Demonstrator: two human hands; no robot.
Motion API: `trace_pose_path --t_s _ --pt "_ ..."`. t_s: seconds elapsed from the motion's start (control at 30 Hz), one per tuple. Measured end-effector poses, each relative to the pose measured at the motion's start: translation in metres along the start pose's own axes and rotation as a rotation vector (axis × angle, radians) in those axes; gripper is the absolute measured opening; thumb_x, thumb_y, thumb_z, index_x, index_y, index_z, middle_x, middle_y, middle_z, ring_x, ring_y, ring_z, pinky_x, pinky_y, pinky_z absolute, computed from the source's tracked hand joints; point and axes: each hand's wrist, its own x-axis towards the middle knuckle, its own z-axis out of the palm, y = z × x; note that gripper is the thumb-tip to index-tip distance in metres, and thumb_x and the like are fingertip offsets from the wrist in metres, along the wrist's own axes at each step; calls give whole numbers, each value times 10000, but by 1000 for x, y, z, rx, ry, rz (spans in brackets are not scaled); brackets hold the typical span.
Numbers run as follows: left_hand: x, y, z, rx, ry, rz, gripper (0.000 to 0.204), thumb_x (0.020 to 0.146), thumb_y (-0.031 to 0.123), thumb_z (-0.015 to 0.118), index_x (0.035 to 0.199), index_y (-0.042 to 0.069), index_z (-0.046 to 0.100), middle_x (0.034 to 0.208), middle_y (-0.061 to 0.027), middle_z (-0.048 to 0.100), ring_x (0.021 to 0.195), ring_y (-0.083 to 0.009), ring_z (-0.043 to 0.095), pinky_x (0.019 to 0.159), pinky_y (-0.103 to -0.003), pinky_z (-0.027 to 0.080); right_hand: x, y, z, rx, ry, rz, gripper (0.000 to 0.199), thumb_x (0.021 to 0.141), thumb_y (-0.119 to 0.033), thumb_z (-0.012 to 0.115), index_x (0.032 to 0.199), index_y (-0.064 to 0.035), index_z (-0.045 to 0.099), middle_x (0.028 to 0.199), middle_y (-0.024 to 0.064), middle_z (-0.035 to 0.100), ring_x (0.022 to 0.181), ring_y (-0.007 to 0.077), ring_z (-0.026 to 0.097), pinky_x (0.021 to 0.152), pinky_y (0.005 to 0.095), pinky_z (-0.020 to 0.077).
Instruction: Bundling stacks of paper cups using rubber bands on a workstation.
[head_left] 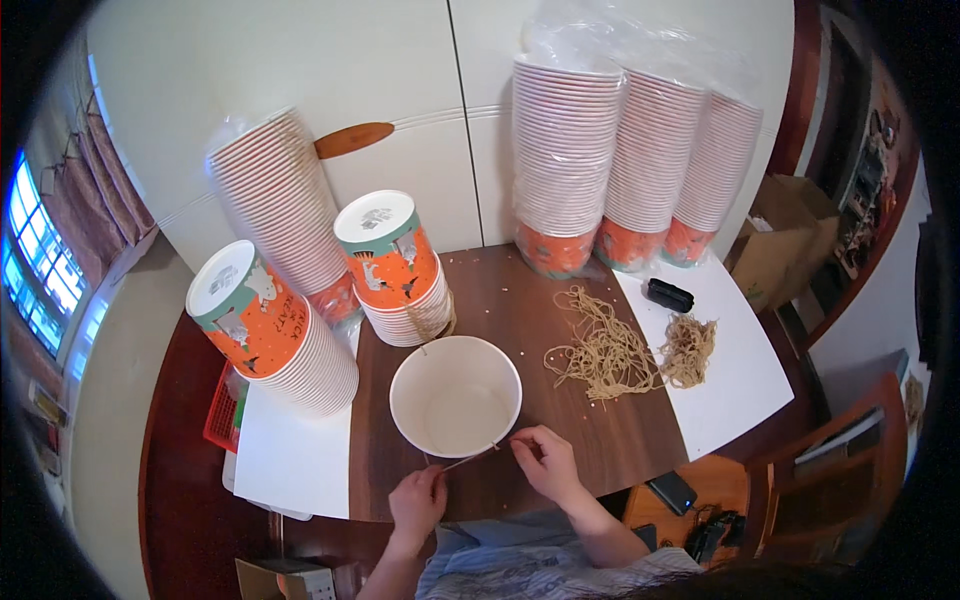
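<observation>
lettered orange tub stack (262, 335) at 10 o'clock from the white tub (455, 385) on the surface (600, 445), left hand (416, 500) at 7 pinching a thin cord (468, 460) by its rim, right hand (547, 462) curled at 4, can't tell if it's gripping anything

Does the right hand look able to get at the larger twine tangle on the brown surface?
Probably yes: the twine tangle lies just beyond the right hand, and the open white bucket stands off to the left, leaving nothing visible between them.
</observation>
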Motion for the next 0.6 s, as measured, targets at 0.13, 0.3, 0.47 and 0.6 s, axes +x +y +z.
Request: trace_pose_path --t_s 0.13,0.3,0.47,0.6 --pt "6 -14 -18 18 -1 -66 95 755 137 570 833 86 587 659 -87 555 621 -270 561 539 -382 460 4 17 -1 340 -57 195 98 838 -118 556 879 -29 562 696 14 561 621 67 511 554 209 415" --pt "16 -27 -39 -107 122 -75 96 749 78 574 840 53 590 776 -116 600 700 -295 585 610 -366 478 23 5 0 354 -58 172 111 820 -91 574 902 -23 541 690 -5 541 626 46 473 568 193 398" --pt "53 -9 -76 -121 386 45 163 726 -69 548 870 -2 581 803 -136 603 716 -281 595 633 -326 482 25 -14 -4 132 -6 -55 168 753 -54 629 895 -31 543 766 41 553 643 90 501 574 212 416" --pt "75 16 -96 -227 372 123 246 704 -72 535 930 10 586 875 -135 610 785 -292 593 678 -325 482 32 -35 1 6 -6 -344 246 711 -62 660 927 -47 544 844 86 544 709 150 537 610 250 454"
